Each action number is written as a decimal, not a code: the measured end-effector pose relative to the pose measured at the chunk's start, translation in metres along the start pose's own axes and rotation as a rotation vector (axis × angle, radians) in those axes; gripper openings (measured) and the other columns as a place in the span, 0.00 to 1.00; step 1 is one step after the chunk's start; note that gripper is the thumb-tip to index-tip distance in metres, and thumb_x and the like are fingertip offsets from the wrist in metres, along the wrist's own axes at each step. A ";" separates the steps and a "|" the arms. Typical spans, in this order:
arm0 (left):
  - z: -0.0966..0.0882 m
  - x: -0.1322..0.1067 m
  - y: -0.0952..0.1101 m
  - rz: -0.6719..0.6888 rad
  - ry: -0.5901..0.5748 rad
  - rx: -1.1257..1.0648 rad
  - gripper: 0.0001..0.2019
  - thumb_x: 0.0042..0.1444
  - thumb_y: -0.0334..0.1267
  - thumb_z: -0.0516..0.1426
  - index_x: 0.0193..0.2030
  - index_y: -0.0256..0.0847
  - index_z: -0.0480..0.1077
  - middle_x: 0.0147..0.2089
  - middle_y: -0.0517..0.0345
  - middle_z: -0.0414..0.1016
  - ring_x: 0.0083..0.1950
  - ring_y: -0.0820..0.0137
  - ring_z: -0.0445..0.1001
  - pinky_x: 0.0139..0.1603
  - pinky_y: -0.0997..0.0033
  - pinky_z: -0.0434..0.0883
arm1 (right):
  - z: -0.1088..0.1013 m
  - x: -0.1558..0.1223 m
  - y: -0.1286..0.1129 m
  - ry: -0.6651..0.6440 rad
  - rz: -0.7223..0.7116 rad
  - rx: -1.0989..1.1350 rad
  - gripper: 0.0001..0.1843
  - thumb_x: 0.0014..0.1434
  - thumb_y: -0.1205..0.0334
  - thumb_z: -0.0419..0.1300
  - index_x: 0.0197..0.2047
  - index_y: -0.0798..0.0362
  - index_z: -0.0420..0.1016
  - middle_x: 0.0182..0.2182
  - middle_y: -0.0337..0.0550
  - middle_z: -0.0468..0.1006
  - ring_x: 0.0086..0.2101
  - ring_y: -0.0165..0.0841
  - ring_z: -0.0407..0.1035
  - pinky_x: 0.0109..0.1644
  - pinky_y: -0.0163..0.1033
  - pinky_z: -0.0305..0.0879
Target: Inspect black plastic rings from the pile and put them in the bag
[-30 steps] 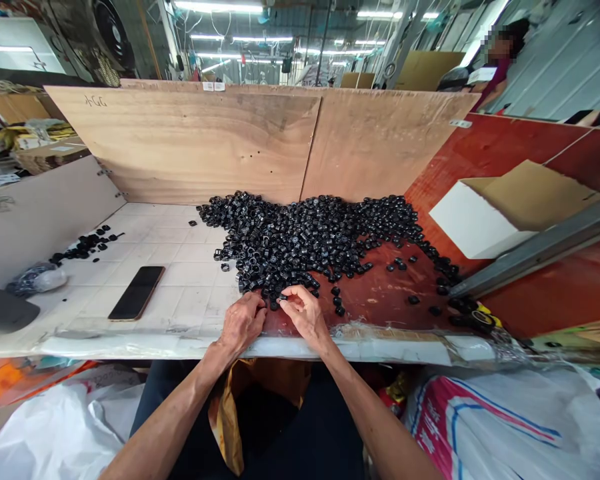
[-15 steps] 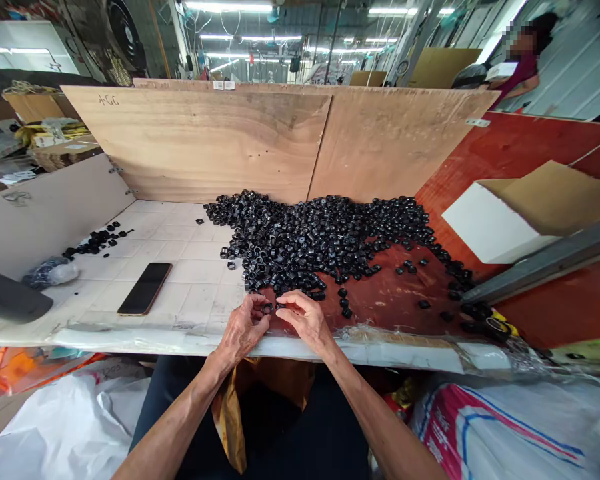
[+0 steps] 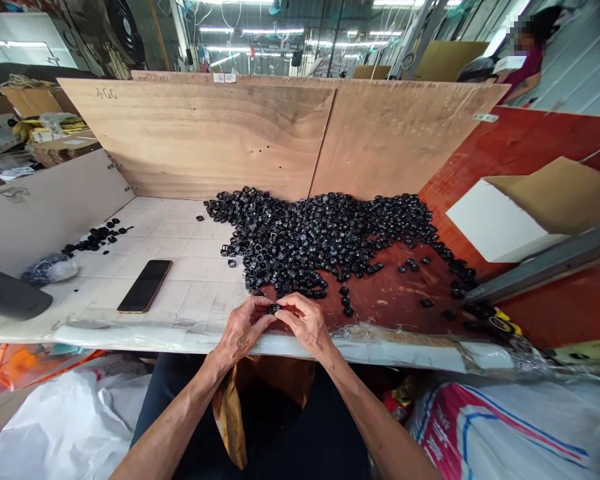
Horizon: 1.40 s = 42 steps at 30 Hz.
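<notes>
Left hand (image 3: 241, 328) and right hand (image 3: 305, 322) pinch 1 small black plastic part (image 3: 274, 309) at the front edge of the counter (image 3: 195, 300)

A moment ago the hands stood slightly apart. Now their fingers have met, almost fully closed on the part, which sits mostly hidden between them, just in from the front edge where the white tiles meet the red-brown board.

From the left, a loose cluster of similar parts (image 3: 96, 237) and a clear plastic bag (image 3: 50, 270) lie on the tiles near the left wall, beside a black smartphone (image 3: 145, 287). Handwritten "AGG" marks the plywood back panel (image 3: 195, 133) near the back left corner, and a white label (image 3: 224, 78) on its top edge is too small to read. The main heap of parts (image 3: 320, 243) spreads along the back panel, just behind the hands. Further right sit a white box (image 3: 497, 223) and a metal rail (image 3: 545, 263). Below the front edge, a pink-and-blue printed sack (image 3: 500, 427) shows no readable brand.
</notes>
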State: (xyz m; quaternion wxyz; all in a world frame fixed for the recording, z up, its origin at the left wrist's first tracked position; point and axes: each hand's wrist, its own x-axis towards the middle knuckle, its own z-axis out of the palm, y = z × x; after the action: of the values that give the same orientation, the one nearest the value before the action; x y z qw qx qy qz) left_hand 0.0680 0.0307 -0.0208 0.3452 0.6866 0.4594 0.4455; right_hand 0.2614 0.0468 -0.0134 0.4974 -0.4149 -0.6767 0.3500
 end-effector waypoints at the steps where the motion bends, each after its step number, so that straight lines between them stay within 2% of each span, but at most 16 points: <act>1: -0.001 0.000 -0.001 0.016 0.003 0.019 0.12 0.65 0.43 0.62 0.52 0.43 0.72 0.46 0.55 0.82 0.45 0.66 0.83 0.48 0.65 0.80 | 0.000 0.000 0.000 -0.003 -0.008 0.003 0.06 0.60 0.60 0.66 0.41 0.50 0.83 0.37 0.43 0.81 0.38 0.35 0.76 0.41 0.37 0.71; 6: -0.003 0.003 -0.005 0.170 0.017 0.078 0.11 0.66 0.43 0.62 0.52 0.42 0.75 0.50 0.50 0.82 0.53 0.63 0.81 0.55 0.59 0.79 | 0.001 -0.001 0.006 -0.018 -0.003 0.034 0.07 0.62 0.57 0.68 0.41 0.49 0.83 0.39 0.44 0.81 0.39 0.36 0.76 0.41 0.37 0.73; 10: -0.003 0.003 -0.005 0.235 -0.011 0.082 0.10 0.67 0.40 0.61 0.53 0.43 0.76 0.51 0.50 0.82 0.55 0.62 0.80 0.58 0.58 0.78 | 0.003 -0.002 0.008 -0.024 -0.024 -0.026 0.11 0.63 0.51 0.67 0.39 0.50 0.82 0.35 0.43 0.80 0.34 0.34 0.74 0.37 0.36 0.69; 13: -0.003 0.002 -0.005 0.276 -0.015 0.086 0.09 0.68 0.38 0.60 0.53 0.43 0.76 0.52 0.49 0.81 0.57 0.62 0.79 0.60 0.58 0.78 | 0.004 -0.002 0.006 -0.029 -0.043 -0.141 0.15 0.66 0.49 0.64 0.34 0.50 0.79 0.29 0.40 0.76 0.28 0.32 0.69 0.33 0.36 0.64; 18: -0.004 0.002 -0.002 0.302 -0.063 0.100 0.10 0.69 0.37 0.59 0.54 0.44 0.77 0.53 0.50 0.80 0.56 0.64 0.79 0.59 0.60 0.77 | 0.007 0.001 0.005 -0.047 -0.069 -0.256 0.23 0.70 0.51 0.58 0.23 0.50 0.68 0.22 0.37 0.69 0.26 0.30 0.64 0.33 0.36 0.58; 20: -0.003 0.002 -0.001 0.291 -0.075 0.098 0.10 0.69 0.37 0.59 0.54 0.45 0.77 0.53 0.50 0.80 0.55 0.64 0.79 0.60 0.60 0.77 | 0.007 0.000 0.005 -0.036 -0.041 -0.245 0.21 0.69 0.51 0.59 0.25 0.50 0.68 0.22 0.36 0.68 0.24 0.30 0.63 0.33 0.35 0.58; 23: -0.002 0.003 0.001 0.263 -0.038 0.072 0.09 0.68 0.38 0.60 0.52 0.44 0.77 0.51 0.51 0.82 0.55 0.64 0.80 0.59 0.60 0.77 | 0.004 -0.002 0.001 -0.025 -0.004 -0.133 0.10 0.66 0.52 0.61 0.38 0.50 0.76 0.27 0.37 0.72 0.26 0.31 0.67 0.33 0.35 0.63; 25: -0.002 0.004 0.003 0.261 0.010 0.049 0.09 0.67 0.40 0.61 0.51 0.43 0.77 0.49 0.51 0.82 0.53 0.63 0.81 0.56 0.61 0.79 | 0.003 -0.003 -0.001 -0.059 -0.029 -0.076 0.11 0.66 0.55 0.60 0.46 0.50 0.77 0.32 0.41 0.77 0.30 0.33 0.71 0.35 0.35 0.66; 26: -0.002 0.004 0.003 0.263 0.024 0.044 0.09 0.67 0.41 0.61 0.51 0.43 0.77 0.48 0.50 0.83 0.53 0.63 0.81 0.55 0.61 0.79 | 0.002 -0.004 -0.002 -0.075 -0.044 -0.077 0.10 0.66 0.56 0.59 0.46 0.50 0.78 0.33 0.42 0.77 0.31 0.34 0.72 0.35 0.36 0.66; 28: -0.002 0.005 0.003 0.270 0.033 0.051 0.09 0.67 0.42 0.61 0.50 0.42 0.77 0.47 0.51 0.83 0.52 0.63 0.82 0.55 0.61 0.80 | 0.002 -0.004 -0.002 -0.069 -0.058 -0.133 0.12 0.68 0.56 0.58 0.38 0.51 0.79 0.26 0.40 0.75 0.27 0.33 0.70 0.33 0.36 0.64; 30: -0.002 0.005 0.001 0.279 0.034 0.069 0.09 0.67 0.42 0.61 0.50 0.42 0.78 0.48 0.50 0.83 0.52 0.62 0.82 0.56 0.60 0.80 | 0.003 -0.004 -0.001 -0.037 -0.072 -0.207 0.20 0.70 0.54 0.55 0.26 0.51 0.75 0.19 0.37 0.69 0.23 0.31 0.64 0.31 0.36 0.60; 31: -0.002 0.005 0.000 0.286 0.041 0.075 0.09 0.67 0.42 0.61 0.50 0.42 0.78 0.48 0.50 0.83 0.53 0.62 0.82 0.56 0.59 0.80 | 0.004 -0.004 0.000 -0.017 -0.086 -0.225 0.23 0.70 0.53 0.55 0.24 0.51 0.73 0.18 0.37 0.67 0.22 0.30 0.63 0.30 0.36 0.60; 35: -0.002 0.003 -0.007 0.303 0.076 0.094 0.10 0.67 0.40 0.61 0.51 0.42 0.78 0.49 0.50 0.83 0.54 0.62 0.82 0.55 0.61 0.80 | 0.003 -0.005 -0.002 -0.001 -0.117 -0.165 0.19 0.69 0.53 0.55 0.30 0.51 0.76 0.22 0.37 0.72 0.24 0.30 0.66 0.31 0.35 0.61; 38: -0.001 0.003 -0.010 0.305 0.090 0.107 0.09 0.67 0.40 0.62 0.51 0.42 0.78 0.49 0.50 0.83 0.53 0.62 0.82 0.55 0.61 0.80 | 0.002 -0.005 -0.004 -0.004 -0.113 -0.146 0.21 0.69 0.55 0.55 0.25 0.51 0.73 0.20 0.36 0.70 0.22 0.29 0.65 0.30 0.35 0.60; 41: -0.001 0.003 -0.011 0.295 0.081 0.101 0.10 0.67 0.39 0.62 0.52 0.43 0.77 0.49 0.51 0.83 0.53 0.62 0.82 0.55 0.62 0.80 | 0.000 -0.003 -0.005 -0.002 -0.117 -0.120 0.09 0.65 0.57 0.60 0.37 0.52 0.79 0.28 0.40 0.76 0.28 0.32 0.70 0.33 0.35 0.64; 42: -0.002 0.004 -0.011 0.295 0.074 0.097 0.10 0.67 0.39 0.62 0.52 0.43 0.77 0.49 0.51 0.83 0.53 0.62 0.82 0.55 0.61 0.80 | 0.000 -0.003 -0.004 -0.017 -0.118 -0.120 0.08 0.64 0.58 0.61 0.41 0.52 0.79 0.30 0.41 0.78 0.30 0.33 0.72 0.34 0.35 0.65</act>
State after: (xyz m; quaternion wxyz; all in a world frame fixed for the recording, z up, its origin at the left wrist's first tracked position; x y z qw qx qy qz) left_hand 0.0636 0.0377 -0.0287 0.2255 0.7456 0.3869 0.4936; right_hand 0.2611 0.0426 -0.0104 0.4855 -0.4005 -0.7240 0.2825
